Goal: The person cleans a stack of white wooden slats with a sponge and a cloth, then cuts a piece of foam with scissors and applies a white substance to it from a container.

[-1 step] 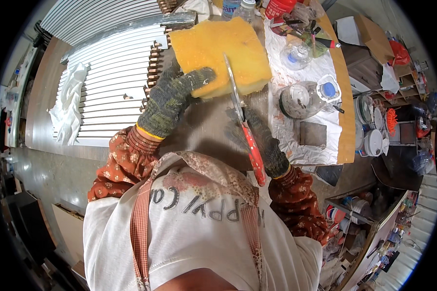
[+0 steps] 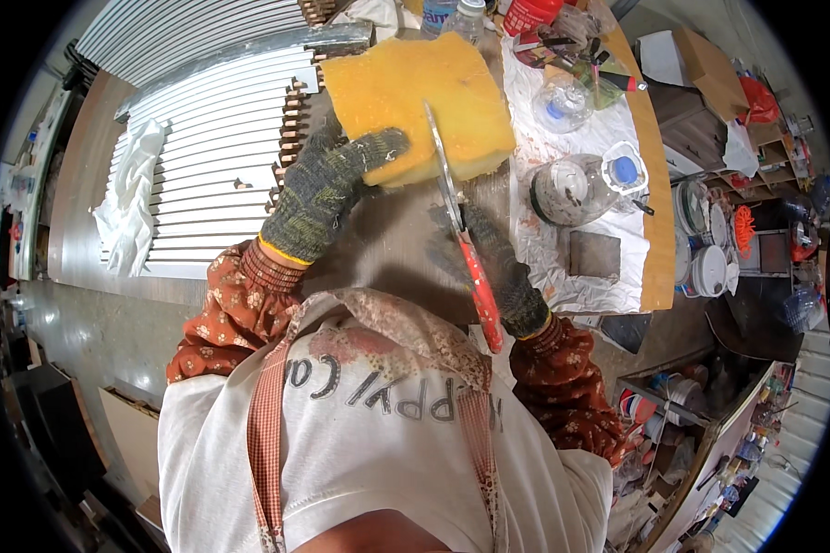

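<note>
A thick yellow sponge block (image 2: pixel 415 92) is over the table, its lower left edge pinched in my left hand (image 2: pixel 327 189). A dark knitted glove covers that hand, with the thumb lying across the top face. My right hand (image 2: pixel 503 267), gloved alike, is closed at the red, paint-specked handle of a pair of scissors (image 2: pixel 480 290), seen edge-on. One narrow blade lies across the sponge's near side, its tip pointing away from me. The other blade is not visible. Part of the right hand is hidden behind the handle.
Rows of white strips (image 2: pixel 212 147) with brown ends lie left, a crumpled white cloth (image 2: pixel 136 198) on them. To the right, a clear jug (image 2: pixel 576 189), a plastic bottle (image 2: pixel 563 103) and a dark square block (image 2: pixel 595 254) rest on white sheeting. A red container (image 2: pixel 530 14) stands behind.
</note>
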Demonstrator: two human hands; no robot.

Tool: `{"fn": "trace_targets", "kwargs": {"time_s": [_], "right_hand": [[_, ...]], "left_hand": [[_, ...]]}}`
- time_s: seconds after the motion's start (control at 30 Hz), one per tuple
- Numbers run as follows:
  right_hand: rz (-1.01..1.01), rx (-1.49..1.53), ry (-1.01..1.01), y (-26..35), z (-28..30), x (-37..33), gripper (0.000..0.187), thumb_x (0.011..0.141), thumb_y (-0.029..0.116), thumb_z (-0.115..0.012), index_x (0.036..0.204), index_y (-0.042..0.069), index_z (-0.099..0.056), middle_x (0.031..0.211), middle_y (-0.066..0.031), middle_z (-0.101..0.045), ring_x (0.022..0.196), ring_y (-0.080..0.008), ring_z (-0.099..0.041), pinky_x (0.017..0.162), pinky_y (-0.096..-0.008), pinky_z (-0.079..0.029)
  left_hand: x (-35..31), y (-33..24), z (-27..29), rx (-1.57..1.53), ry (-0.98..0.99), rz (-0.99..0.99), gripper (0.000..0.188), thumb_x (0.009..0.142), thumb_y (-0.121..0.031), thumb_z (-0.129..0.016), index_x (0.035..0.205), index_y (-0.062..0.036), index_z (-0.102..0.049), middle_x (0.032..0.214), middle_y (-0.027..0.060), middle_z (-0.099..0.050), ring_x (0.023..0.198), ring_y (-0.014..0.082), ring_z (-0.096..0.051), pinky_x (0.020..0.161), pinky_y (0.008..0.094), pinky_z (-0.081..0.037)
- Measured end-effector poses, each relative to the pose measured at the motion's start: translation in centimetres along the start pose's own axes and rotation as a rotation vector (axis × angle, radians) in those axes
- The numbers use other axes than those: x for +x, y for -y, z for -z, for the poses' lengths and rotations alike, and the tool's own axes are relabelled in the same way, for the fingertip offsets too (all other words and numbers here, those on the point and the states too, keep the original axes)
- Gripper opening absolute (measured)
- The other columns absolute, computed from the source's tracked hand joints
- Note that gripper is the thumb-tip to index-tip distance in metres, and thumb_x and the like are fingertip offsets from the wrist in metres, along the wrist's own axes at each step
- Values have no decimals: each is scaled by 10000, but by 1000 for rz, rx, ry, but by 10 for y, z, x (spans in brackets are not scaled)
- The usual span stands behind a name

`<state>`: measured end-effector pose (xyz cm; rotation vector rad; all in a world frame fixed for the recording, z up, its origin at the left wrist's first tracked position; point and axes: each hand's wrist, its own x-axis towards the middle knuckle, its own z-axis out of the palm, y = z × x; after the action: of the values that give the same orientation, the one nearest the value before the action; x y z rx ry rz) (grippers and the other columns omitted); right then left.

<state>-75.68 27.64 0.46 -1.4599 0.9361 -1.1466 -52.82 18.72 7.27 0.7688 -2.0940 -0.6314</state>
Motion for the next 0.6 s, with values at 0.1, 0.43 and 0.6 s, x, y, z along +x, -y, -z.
{"fn": "trace_targets", "kwargs": {"time_s": [0.1,0.43,0.6], "right_hand": [[-84,-142,-34,8,-6,6,456,853,191,-643,1244,4,-502,1183,-200,-520,1080,-335,-527,924,-387,-433],[79,-329,-29,-5,-4,13,386,803,190,-700,1096,-10,-549,1028,-173,-569,926,-322,-579,808,-381,-477],[-28,-224,-18,-6,-4,17,334,794,158,-690,1055,-2,-555,1002,-169,-568,904,-313,-580,781,-385,-478]], "left_hand": [[1,1,0,44,-1,-12,560,738,158,-574,1228,-114,-557,1263,178,-479,1094,309,-560,863,346,-513],[8,2,-3,-522,-61,525,430,803,33,-608,1215,-74,-547,1190,127,-540,1058,225,-576,817,304,-517],[6,18,-2,44,-28,141,393,845,-190,-651,1191,-37,-549,1071,68,-604,958,137,-604,720,240,-512]]}}
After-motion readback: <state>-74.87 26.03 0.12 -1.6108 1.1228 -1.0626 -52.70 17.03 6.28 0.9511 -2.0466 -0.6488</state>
